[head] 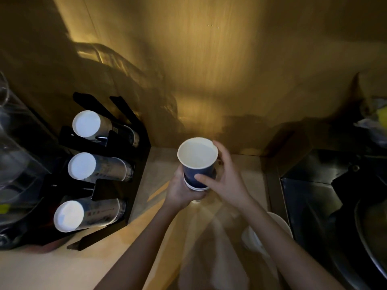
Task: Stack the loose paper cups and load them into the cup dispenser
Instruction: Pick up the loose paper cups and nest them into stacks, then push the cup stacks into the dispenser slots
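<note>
A short stack of dark blue paper cups [198, 164] with white insides is held upright above the counter, mouth up. My left hand [180, 190] wraps the bottom of the stack from the left. My right hand [225, 176] grips the top cup's side from the right, thumb on the blue wall. The black cup dispenser [117, 155] stands at the left. It holds three sideways rows of stacked cups, bottoms facing me: the top row [88, 124], the middle row [83, 166] and the bottom row [70, 215].
A wooden wall rises right behind the beige counter [146, 227]. A clear plastic bag [211, 248] and a white bowl-like item [272, 233] lie below my arms. A dark metal sink [335, 195] is at the right. Clear plastic containers [12, 143] stand at the far left.
</note>
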`<state>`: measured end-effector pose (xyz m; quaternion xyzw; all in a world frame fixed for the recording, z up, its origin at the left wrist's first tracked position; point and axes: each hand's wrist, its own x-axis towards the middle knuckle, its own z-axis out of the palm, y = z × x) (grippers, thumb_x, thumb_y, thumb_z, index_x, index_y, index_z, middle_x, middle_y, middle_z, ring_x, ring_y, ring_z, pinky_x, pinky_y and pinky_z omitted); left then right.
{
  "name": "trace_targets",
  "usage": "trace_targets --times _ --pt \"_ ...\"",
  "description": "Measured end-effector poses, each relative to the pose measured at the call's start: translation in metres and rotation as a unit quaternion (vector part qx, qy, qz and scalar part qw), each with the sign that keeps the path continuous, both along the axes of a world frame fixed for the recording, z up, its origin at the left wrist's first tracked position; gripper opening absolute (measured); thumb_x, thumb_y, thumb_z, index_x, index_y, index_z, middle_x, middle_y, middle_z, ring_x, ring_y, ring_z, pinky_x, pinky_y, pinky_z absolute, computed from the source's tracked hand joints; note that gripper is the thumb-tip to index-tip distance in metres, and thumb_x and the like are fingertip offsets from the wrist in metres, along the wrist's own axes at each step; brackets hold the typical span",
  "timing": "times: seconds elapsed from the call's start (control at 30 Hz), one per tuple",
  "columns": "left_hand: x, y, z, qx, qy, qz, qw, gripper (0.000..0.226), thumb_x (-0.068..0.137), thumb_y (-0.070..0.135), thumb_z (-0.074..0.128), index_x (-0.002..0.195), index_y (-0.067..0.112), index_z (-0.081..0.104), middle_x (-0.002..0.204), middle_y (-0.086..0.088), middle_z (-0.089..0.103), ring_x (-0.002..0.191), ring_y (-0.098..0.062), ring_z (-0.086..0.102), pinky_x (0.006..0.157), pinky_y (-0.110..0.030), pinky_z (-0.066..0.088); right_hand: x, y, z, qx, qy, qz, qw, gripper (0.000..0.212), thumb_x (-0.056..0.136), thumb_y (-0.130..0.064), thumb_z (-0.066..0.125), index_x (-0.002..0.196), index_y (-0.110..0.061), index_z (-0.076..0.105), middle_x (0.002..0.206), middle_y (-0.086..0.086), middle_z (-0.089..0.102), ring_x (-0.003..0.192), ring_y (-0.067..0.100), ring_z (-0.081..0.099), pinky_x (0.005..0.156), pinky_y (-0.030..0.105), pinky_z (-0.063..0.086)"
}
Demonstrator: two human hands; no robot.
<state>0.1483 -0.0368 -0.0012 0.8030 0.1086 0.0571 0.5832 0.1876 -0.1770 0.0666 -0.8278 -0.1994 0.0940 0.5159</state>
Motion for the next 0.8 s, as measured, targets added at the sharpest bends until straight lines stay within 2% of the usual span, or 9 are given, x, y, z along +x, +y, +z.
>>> trace_targets --times 0.07,0.13,0.2,0.3,0.47,0.53,0.63,0.7,0.8 --pt "0.000 -0.001 -0.002 0.001 -0.009 0.016 1.000 0.097 0.039 0.036 0.084 0.125 0.033 0.038 0.125 0.003 0.056 0.116 -0.012 0.054 0.098 -0.035 0.049 -0.005 -0.002 -0.011 -0.054 -0.027 -0.019 0.998 0.089 0.067 -0.034 0.078 0.138 -0.030 0.026 0.144 -0.004 0.038 0.133 0.012 0.034 0.109 0.036 0.037" --pt "-0.001 -0.002 -0.006 -0.004 -0.011 0.032 0.999 0.097 0.038 0.036 0.084 0.125 0.028 0.040 0.126 0.000 0.056 0.117 -0.016 0.054 0.099 -0.040 0.048 -0.010 -0.003 -0.022 -0.108 -0.061 -0.030 0.992 0.088 0.067 -0.039 0.075 0.139 -0.024 0.027 0.144 0.002 0.036 0.133 0.016 0.033 0.107 0.037 0.036" --pt "-0.002 -0.004 -0.007 -0.007 -0.009 0.043 0.999 0.088 0.038 0.040 0.081 0.117 0.033 0.043 0.118 0.007 0.057 0.112 -0.014 0.055 0.094 -0.029 0.049 -0.016 -0.004 -0.031 -0.153 -0.060 -0.030 0.986 0.090 0.064 -0.055 0.063 0.139 -0.021 0.027 0.144 0.004 0.034 0.132 0.019 0.032 0.107 0.038 0.036" --pt "-0.004 -0.006 -0.006 0.003 -0.010 0.043 0.999 0.084 0.041 0.039 0.082 0.115 0.035 0.043 0.107 0.021 0.055 0.103 -0.007 0.055 0.078 0.000 0.040 -0.023 -0.003 -0.040 -0.173 -0.056 -0.042 0.982 0.095 0.061 -0.068 0.044 0.141 -0.020 0.025 0.146 0.003 0.035 0.133 0.019 0.031 0.107 0.035 0.032" --pt "-0.009 -0.005 0.002 0.015 -0.005 0.037 0.999 0.083 0.046 0.029 0.083 0.115 0.040 0.038 0.105 0.034 0.049 0.096 0.003 0.053 0.071 0.006 0.038 -0.025 -0.003 -0.039 -0.138 -0.015 -0.031 0.990 0.089 0.064 -0.064 0.054 0.139 -0.023 0.027 0.139 -0.002 0.046 0.125 0.017 0.044 0.099 0.031 0.038" --pt "-0.013 -0.003 0.008 0.009 0.007 0.036 0.999 0.086 0.043 0.027 0.082 0.116 0.037 0.038 0.103 0.030 0.050 0.095 0.000 0.052 0.069 0.001 0.041 -0.021 -0.005 -0.035 -0.111 0.033 -0.023 0.993 0.069 0.074 -0.052 0.062 0.132 -0.027 0.034 0.126 -0.006 0.056 0.108 0.011 0.055 0.089 0.029 0.045" --pt "-0.020 0.007 0.020 0.016 0.014 0.068 0.997 0.092 0.040 0.022 0.085 0.121 0.026 0.043 0.106 0.013 0.055 0.099 -0.010 0.053 0.072 -0.014 0.041 -0.012 -0.002 -0.022 0.004 0.173 -0.070 0.982 0.039 0.088 -0.034 0.057 0.118 -0.010 0.050 0.090 0.002 0.067 0.066 0.005 0.061 0.061 0.018 0.048" --pt "-0.027 0.018 0.032 0.060 -0.020 0.077 0.995 0.091 0.040 0.020 0.085 0.123 0.021 0.046 0.112 0.009 0.052 0.108 -0.014 0.051 0.082 -0.019 0.041 -0.008 0.002 -0.014 0.047 0.274 -0.098 0.956 0.040 0.091 -0.038 0.049 0.108 -0.003 0.055 0.068 0.007 0.063 0.045 0.010 0.059 0.045 0.021 0.047" --pt "-0.038 0.036 0.058 0.140 -0.102 0.037 0.984 0.091 0.043 0.022 0.085 0.124 0.026 0.044 0.120 0.010 0.046 0.116 -0.007 0.042 0.089 0.000 0.030 -0.011 0.013 0.005 0.030 0.437 -0.034 0.898 0.059 0.090 -0.057 0.033 0.094 -0.002 0.056 0.061 0.016 0.064 0.041 0.021 0.061 0.039 0.022 0.049"
